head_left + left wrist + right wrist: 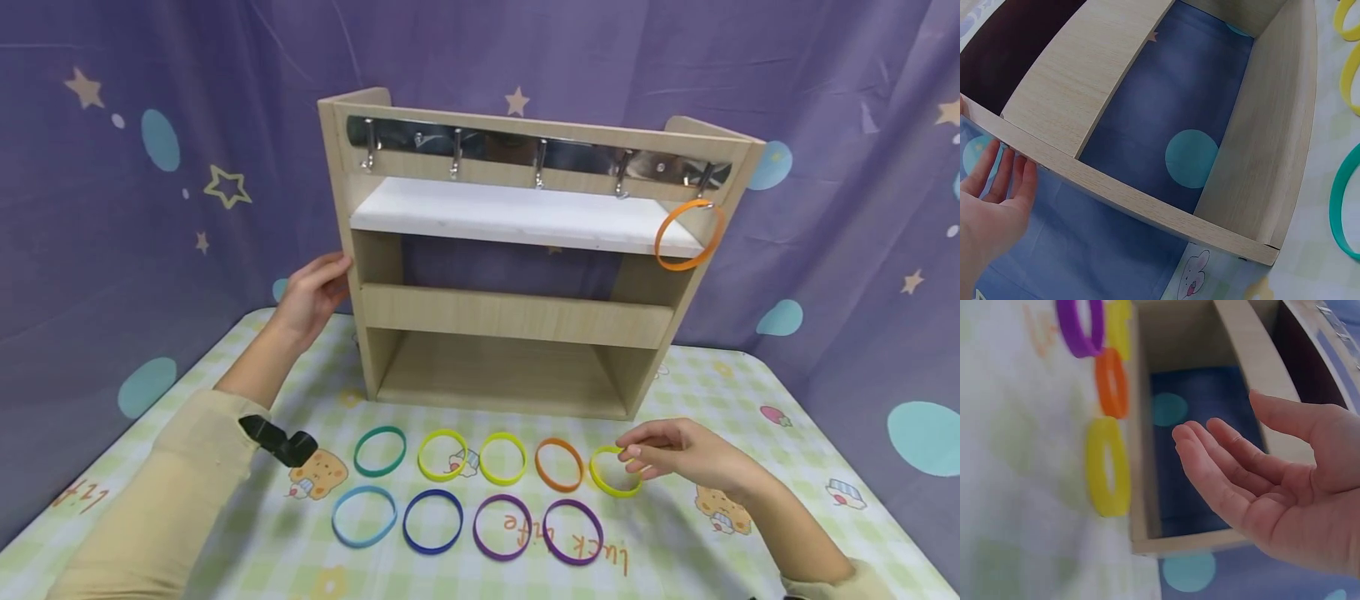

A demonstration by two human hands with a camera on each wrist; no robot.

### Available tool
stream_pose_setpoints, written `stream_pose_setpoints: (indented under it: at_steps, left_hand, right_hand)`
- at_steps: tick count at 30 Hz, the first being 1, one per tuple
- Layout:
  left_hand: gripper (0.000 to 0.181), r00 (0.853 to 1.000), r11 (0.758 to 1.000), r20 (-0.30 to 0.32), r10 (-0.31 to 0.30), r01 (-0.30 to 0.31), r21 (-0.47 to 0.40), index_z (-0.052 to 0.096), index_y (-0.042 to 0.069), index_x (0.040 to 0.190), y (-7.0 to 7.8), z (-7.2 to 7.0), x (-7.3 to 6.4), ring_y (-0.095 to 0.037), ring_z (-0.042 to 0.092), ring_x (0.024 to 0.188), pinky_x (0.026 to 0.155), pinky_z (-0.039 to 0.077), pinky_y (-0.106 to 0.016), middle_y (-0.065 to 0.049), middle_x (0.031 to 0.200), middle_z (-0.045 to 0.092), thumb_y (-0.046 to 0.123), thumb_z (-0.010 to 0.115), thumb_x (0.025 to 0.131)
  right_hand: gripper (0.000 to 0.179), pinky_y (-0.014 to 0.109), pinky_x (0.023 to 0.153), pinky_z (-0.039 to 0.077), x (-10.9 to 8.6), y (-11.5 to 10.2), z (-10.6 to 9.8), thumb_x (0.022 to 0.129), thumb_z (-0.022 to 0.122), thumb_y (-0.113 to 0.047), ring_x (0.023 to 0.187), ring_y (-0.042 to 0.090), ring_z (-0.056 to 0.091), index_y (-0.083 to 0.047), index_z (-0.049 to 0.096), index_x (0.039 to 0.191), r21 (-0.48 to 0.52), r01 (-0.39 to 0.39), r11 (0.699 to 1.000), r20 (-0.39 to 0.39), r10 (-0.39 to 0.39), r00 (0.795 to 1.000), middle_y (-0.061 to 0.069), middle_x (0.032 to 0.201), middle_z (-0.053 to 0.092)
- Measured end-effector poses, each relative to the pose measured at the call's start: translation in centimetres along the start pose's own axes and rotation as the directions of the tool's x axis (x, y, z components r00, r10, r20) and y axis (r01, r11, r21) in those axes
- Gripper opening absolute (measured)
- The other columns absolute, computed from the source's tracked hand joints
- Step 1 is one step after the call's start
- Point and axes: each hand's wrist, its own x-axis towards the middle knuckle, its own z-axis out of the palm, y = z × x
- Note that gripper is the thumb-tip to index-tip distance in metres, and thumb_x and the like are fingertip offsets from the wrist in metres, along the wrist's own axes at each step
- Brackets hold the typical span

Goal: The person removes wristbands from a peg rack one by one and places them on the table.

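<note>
My left hand (306, 302) rests its fingertips against the left side of a wooden shelf (517, 315), fingers fairly straight; the left wrist view shows these fingers (1005, 169) at the panel's edge. Over the rightmost yellow wristband (617, 493) hovers my right hand (686, 454). In the right wrist view its fingers (1210, 478) are spread and loosely bent with nothing between them, apart from the yellow wristband (1109, 503). An orange wristband (678, 267) hangs from the rightmost hook (703, 179) of the shelf's metal strip.
Two rows of wristbands lie before the shelf: green (357, 454), yellow (420, 458), another yellow (482, 462) and orange (558, 487) behind; light blue (360, 544), dark blue (431, 550) and two purple (501, 557) in front. A checked cloth (750, 567) covers the table; a purple curtain (225, 83) stands behind.
</note>
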Motion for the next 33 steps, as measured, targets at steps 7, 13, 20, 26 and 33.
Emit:
stream_pose_setpoints:
  at_steps: [7, 13, 20, 26, 33]
  left_hand:
    - [0.018, 1.000, 1.000, 0.005, 0.016, -0.016, -0.025, 0.070, 0.013, 0.093, -0.1, -0.3, -0.1, -0.007, 0.064, 0.085, 0.082, 0.050, -0.020, 0.005, 0.090, 0.071, 0.011, 0.053, 0.098]
    - [0.020, 1.000, 1.000, 0.004, 0.015, -0.015, -0.018, 0.070, 0.014, 0.091, -0.3, -0.3, -0.1, -0.007, 0.064, 0.085, 0.082, 0.050, -0.020, 0.006, 0.087, 0.071, 0.010, 0.052, 0.098]
    - [0.021, 1.000, 1.000, -0.010, 0.022, -0.022, 0.007, 0.070, 0.015, 0.090, -0.1, -0.1, 0.0, -0.006, 0.064, 0.084, 0.082, 0.050, -0.019, 0.007, 0.089, 0.070, 0.011, 0.051, 0.099]
    - [0.020, 1.000, 1.000, -0.001, 0.026, -0.026, -0.001, 0.070, 0.014, 0.091, -0.1, 0.0, 0.0, -0.006, 0.064, 0.085, 0.082, 0.050, -0.019, 0.006, 0.089, 0.070, 0.011, 0.051, 0.099]
    - [0.023, 1.000, 1.000, -0.008, 0.025, -0.025, -0.009, 0.070, 0.014, 0.089, -0.2, 0.0, 0.0, -0.006, 0.064, 0.085, 0.082, 0.049, -0.019, 0.006, 0.088, 0.070, 0.010, 0.050, 0.099]
  right_hand:
    - [0.043, 0.030, 0.085, 0.057, -0.1, -1.4, -1.7, 0.100, 0.053, -0.020, 0.101, 0.008, 0.068, 0.012, 0.049, 0.128, -0.033, 0.047, 0.998, -0.156, -0.051, 0.986, 0.006, 0.115, 0.070]
    - [0.035, 0.025, 0.084, 0.057, 0.2, -2.6, -3.1, 0.101, 0.051, -0.016, 0.098, 0.006, 0.069, 0.009, 0.052, 0.125, -0.055, 0.139, 0.989, -0.270, -0.149, 0.951, -0.014, 0.106, 0.071]
    - [0.028, 0.020, 0.081, 0.056, -0.1, -4.4, -5.0, 0.100, 0.051, -0.013, 0.096, 0.002, 0.069, 0.004, 0.056, 0.122, -0.083, 0.225, 0.971, -0.386, -0.240, 0.891, -0.014, 0.105, 0.072]
    - [0.026, 0.020, 0.083, 0.056, -0.2, -5.3, -6.2, 0.099, 0.051, -0.006, 0.100, 0.005, 0.069, 0.006, 0.056, 0.121, 0.005, 0.349, 0.937, -0.410, -0.316, 0.855, -0.006, 0.108, 0.072]
    - [0.027, 0.020, 0.085, 0.055, -0.2, -6.4, -7.4, 0.099, 0.048, -0.001, 0.101, 0.008, 0.069, 0.001, 0.057, 0.124, 0.070, 0.436, 0.897, -0.428, -0.368, 0.826, -0.003, 0.111, 0.072]
